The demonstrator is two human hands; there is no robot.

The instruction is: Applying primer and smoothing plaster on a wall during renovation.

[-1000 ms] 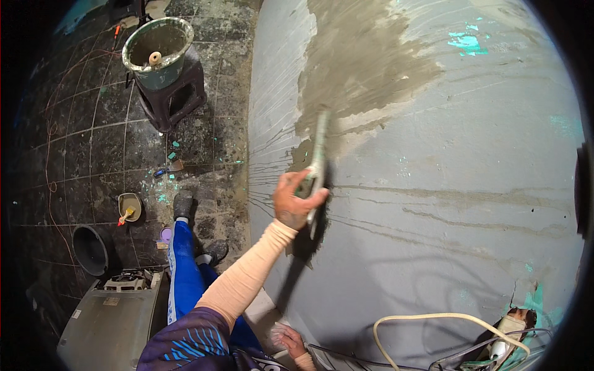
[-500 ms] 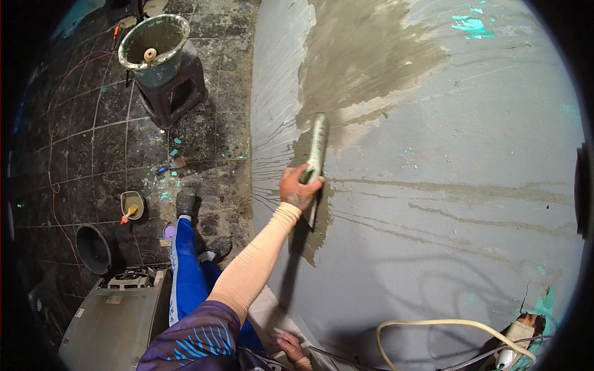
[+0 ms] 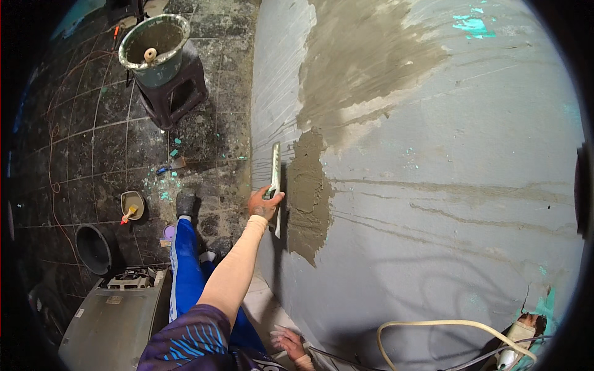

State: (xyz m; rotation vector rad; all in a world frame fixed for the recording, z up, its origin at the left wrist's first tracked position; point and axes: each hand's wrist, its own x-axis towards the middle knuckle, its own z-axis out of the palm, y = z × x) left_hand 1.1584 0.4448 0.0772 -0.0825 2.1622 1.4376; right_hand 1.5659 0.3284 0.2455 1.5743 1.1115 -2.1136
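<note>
My left hand (image 3: pixel 265 204) is closed round the handle of a long plastering trowel (image 3: pixel 276 162), held edge-on just left of a fresh patch of wet grey-brown mortar (image 3: pixel 310 195). The trowel looks apart from the wall, its shadow falling beside it. Above the patch, a broad smoothed mortar area (image 3: pixel 365 55) spreads over the grey wall (image 3: pixel 433 247). Low in view, my right hand (image 3: pixel 287 342) is open with fingers apart, near the wall's base. Nothing shows in it.
A mortar bucket (image 3: pixel 130 57) holding a wood-handled tool stands on a dark stool (image 3: pixel 162 102). On the tiled floor are a scraper (image 3: pixel 171 167), a small tub (image 3: pixel 140 204) with a brush, a black bucket (image 3: pixel 93 250) and a grey appliance (image 3: pixel 114 324). A pale cable (image 3: pixel 427 322) loops at lower right.
My left hand has drawn the trowel left and slightly down from the mortar, uncovering a thick, rough patch. My right hand has shifted slightly, its fingers spread more.
</note>
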